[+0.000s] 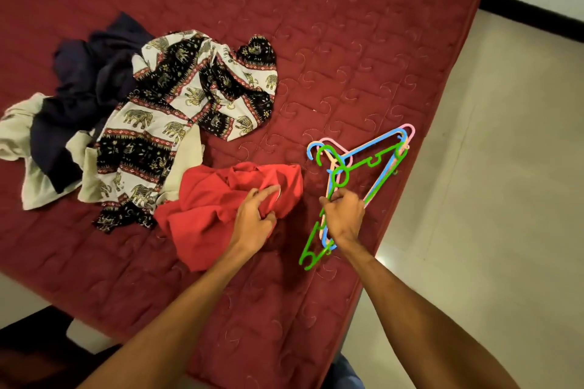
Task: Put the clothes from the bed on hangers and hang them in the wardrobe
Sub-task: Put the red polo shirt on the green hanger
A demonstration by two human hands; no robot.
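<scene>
Clothing waits on a maroon bed [347, 25]: a red garment [205, 221] lies nearest, bunched in the curled fingers of the left hand [252, 218]. Beside it, the right hand [343, 215] grasps a stack of plastic hangers [377, 159], green on top. An elephant-print garment [189, 98] and a navy garment [91, 79] lie heaped farther left. Likely the first pairing; next, one hanger must be freed and slid into the red neckline.

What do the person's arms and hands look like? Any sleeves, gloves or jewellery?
The left forearm and right forearm are bare to the frame edge; no sleeve shows. The left hand and right hand wear no gloves; no watch, bracelet or ring is visible.
</scene>
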